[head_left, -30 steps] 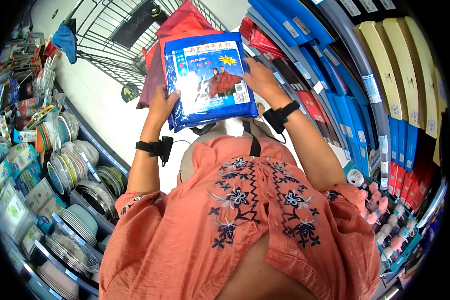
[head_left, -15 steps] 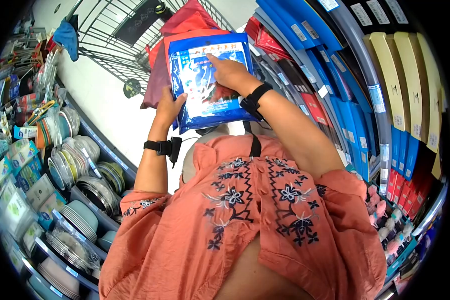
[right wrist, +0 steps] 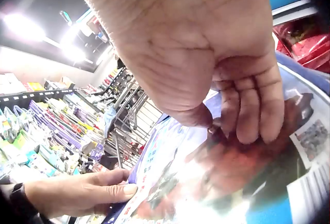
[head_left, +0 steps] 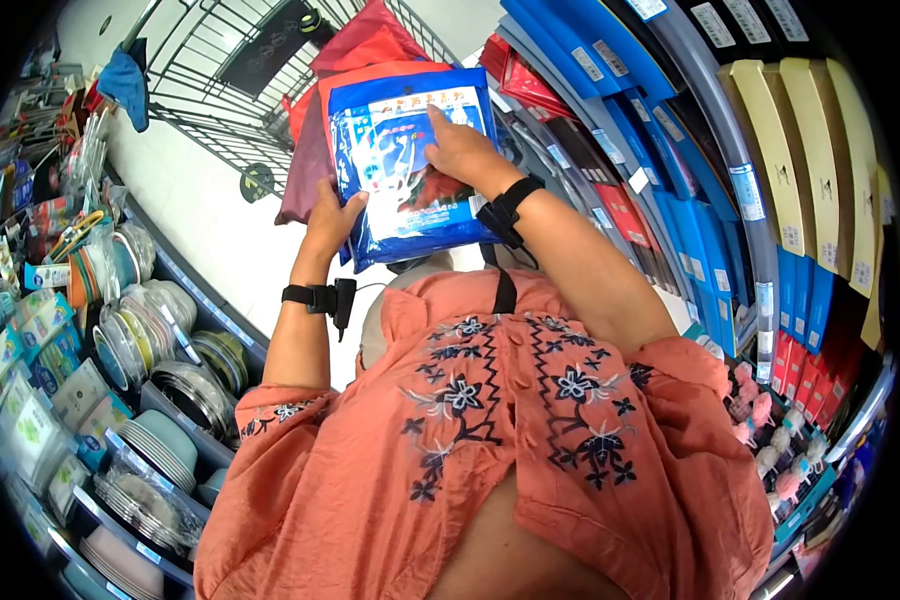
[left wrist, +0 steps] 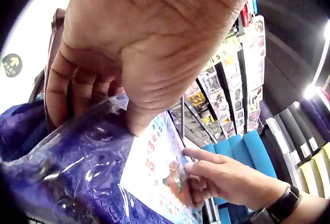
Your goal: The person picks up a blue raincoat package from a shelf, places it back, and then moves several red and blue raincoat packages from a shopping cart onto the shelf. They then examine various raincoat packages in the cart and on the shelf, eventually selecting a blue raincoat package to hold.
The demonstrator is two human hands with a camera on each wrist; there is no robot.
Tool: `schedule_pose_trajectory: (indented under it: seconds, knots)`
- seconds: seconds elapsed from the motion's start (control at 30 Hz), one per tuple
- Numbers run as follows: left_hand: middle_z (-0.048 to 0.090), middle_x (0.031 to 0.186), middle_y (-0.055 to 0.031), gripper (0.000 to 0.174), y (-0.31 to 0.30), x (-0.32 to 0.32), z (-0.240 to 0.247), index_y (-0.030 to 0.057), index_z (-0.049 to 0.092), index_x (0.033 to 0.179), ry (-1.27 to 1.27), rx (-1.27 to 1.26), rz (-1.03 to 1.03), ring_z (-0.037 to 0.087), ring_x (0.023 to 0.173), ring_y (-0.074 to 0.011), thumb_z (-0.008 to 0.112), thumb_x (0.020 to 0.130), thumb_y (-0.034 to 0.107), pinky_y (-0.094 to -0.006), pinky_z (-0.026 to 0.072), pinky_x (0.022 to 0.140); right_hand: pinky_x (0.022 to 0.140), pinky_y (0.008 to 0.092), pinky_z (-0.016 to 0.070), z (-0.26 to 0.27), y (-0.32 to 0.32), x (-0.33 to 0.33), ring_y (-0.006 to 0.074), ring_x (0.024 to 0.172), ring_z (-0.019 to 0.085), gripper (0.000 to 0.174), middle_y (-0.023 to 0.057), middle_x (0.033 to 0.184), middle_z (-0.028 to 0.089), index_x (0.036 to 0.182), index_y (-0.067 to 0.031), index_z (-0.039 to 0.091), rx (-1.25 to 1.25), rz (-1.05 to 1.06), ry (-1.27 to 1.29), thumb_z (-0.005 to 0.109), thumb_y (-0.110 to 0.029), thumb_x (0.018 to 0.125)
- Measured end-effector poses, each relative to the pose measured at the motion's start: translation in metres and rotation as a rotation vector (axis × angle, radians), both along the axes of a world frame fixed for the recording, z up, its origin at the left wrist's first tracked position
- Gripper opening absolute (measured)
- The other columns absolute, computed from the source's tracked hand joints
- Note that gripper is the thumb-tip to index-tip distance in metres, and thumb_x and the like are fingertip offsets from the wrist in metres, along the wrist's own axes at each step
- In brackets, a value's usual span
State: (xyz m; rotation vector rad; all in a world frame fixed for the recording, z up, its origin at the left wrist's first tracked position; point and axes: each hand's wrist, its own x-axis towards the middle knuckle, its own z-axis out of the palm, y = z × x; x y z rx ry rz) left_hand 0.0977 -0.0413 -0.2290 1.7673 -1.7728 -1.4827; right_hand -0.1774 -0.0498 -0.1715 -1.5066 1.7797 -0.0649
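Note:
A flat blue package [head_left: 410, 245] wrapped in clear plastic lies in front of my torso, a printed label [head_left: 390, 170] on its face. My left hand [head_left: 330, 222] grips its left edge, thumb on the front and fingers behind, as the left wrist view shows. Over the label is my right hand [head_left: 467, 155], index finger pointing at the line of large characters near the top. In the right wrist view, its other fingers [right wrist: 247, 115] are bent over a picture with red in it. Beyond the package, red and maroon material [head_left: 370, 45] shows.
A wire shopping cart [head_left: 195, 120] stands ahead, with a blue cloth [head_left: 123, 85] on its handle side. Shelves of wrapped plates [head_left: 160, 445] and household goods line the left. On the right are blue boxes [head_left: 705, 235], cream boxes [head_left: 805, 150] and pink items [head_left: 750, 400].
My right hand has left the package's right edge and moved left across its front, index finger extended to the label's top. The left hand keeps its hold.

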Motion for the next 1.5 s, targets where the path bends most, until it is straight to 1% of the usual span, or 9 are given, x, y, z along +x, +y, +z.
schedule_pose_trajectory:
  seconds: [0.47, 0.73, 0.8, 1.0, 1.1, 1.27, 1.3, 1.4, 1.5]
  knots:
    - [0.058, 0.123, -0.0324, 0.076, 0.0, 0.004, -0.016, -0.0116, 0.033, 0.136, 0.089, -0.04, 0.028, 0.061, 0.114, -0.0347, 0.07, 0.087, 0.034, -0.0376, 0.0461, 0.098, 0.092, 0.047, 0.0495, -0.005, 0.007, -0.017, 0.0435, 0.106, 0.063, 0.084, 0.032, 0.114, 0.063, 0.15, 0.0049, 0.024, 0.07, -0.103, -0.038, 0.059, -0.033, 0.084]
    - [0.06, 0.122, -0.032, 0.074, 0.003, -0.002, 0.005, -0.0095, 0.039, 0.136, -0.03, -0.058, 0.029, 0.062, 0.115, -0.0378, 0.071, 0.087, 0.036, -0.0387, 0.0468, 0.097, 0.089, 0.0485, 0.0505, 0.002, 0.032, -0.024, 0.0427, 0.1, 0.065, 0.083, 0.0292, 0.109, 0.066, 0.152, -0.0014, 0.025, 0.035, -0.063, 0.046, 0.059, -0.036, 0.084]
    - [0.061, 0.121, -0.032, 0.074, 0.004, -0.003, 0.008, -0.0085, 0.039, 0.136, -0.053, -0.092, 0.023, 0.062, 0.114, -0.0393, 0.071, 0.086, 0.035, -0.0393, 0.0469, 0.097, 0.084, 0.0467, 0.0517, -0.004, 0.04, -0.024, 0.0431, 0.094, 0.066, 0.083, 0.0305, 0.101, 0.066, 0.152, -0.0012, 0.025, -0.018, -0.049, 0.065, 0.061, -0.036, 0.086]
    - [0.057, 0.125, -0.0311, 0.083, 0.004, -0.017, 0.038, 0.009, 0.031, 0.15, -0.205, -0.427, -0.147, 0.057, 0.117, -0.0433, 0.075, 0.082, 0.03, -0.0446, 0.0469, 0.097, 0.088, 0.0458, 0.0497, 0.001, 0.06, -0.032, 0.0439, 0.1, 0.064, 0.084, 0.0315, 0.107, 0.065, 0.153, -0.0053, 0.026, 0.004, -0.048, 0.029, 0.065, -0.034, 0.085]
    - [0.056, 0.127, -0.0295, 0.088, -0.013, -0.012, 0.03, 0.0185, 0.027, 0.153, -0.201, -0.4, -0.276, 0.055, 0.119, -0.0436, 0.075, 0.081, 0.028, -0.0468, 0.0469, 0.097, 0.088, 0.0454, 0.0494, 0.002, 0.071, -0.042, 0.043, 0.101, 0.064, 0.082, 0.0303, 0.109, 0.065, 0.152, -0.006, 0.028, 0.011, -0.045, 0.026, 0.065, -0.033, 0.084]
    - [0.058, 0.124, -0.0291, 0.089, -0.036, -0.014, 0.047, 0.0202, 0.028, 0.153, -0.248, -0.26, -0.446, 0.058, 0.114, -0.0447, 0.077, 0.079, 0.027, -0.0474, 0.0473, 0.095, 0.085, 0.043, 0.0507, -0.042, 0.099, -0.067, 0.0399, 0.095, 0.066, 0.076, 0.026, 0.104, 0.067, 0.147, -0.0049, 0.037, -0.177, -0.108, 0.029, 0.068, -0.031, 0.082]
    - [0.058, 0.124, -0.0292, 0.09, -0.04, -0.016, 0.05, 0.0204, 0.028, 0.153, -0.259, -0.241, -0.473, 0.059, 0.113, -0.0446, 0.077, 0.078, 0.027, -0.0474, 0.0475, 0.095, 0.078, 0.0397, 0.0526, -0.037, 0.102, -0.07, 0.0342, 0.086, 0.068, 0.075, 0.0224, 0.099, 0.068, 0.144, -0.004, 0.04, -0.129, -0.153, -0.037, 0.07, -0.031, 0.081]
    - [0.06, 0.123, -0.0293, 0.089, -0.047, -0.019, 0.053, 0.0205, 0.029, 0.153, -0.299, -0.132, -0.491, 0.061, 0.11, -0.0438, 0.077, 0.078, 0.028, -0.0461, 0.0486, 0.092, 0.071, 0.0368, 0.0534, -0.028, 0.108, -0.073, 0.0283, 0.081, 0.068, 0.076, 0.0197, 0.096, 0.067, 0.144, -0.0034, 0.04, -0.041, -0.222, -0.116, 0.071, -0.034, 0.081]
    - [0.061, 0.12, -0.0281, 0.088, -0.051, -0.021, 0.053, 0.0223, 0.031, 0.152, -0.317, -0.189, -0.552, 0.062, 0.109, -0.0428, 0.077, 0.078, 0.029, -0.045, 0.0492, 0.09, 0.066, 0.0363, 0.054, -0.025, 0.11, -0.07, 0.0267, 0.079, 0.068, 0.076, 0.019, 0.095, 0.067, 0.143, -0.0021, 0.04, -0.01, -0.243, -0.156, 0.071, -0.035, 0.082]
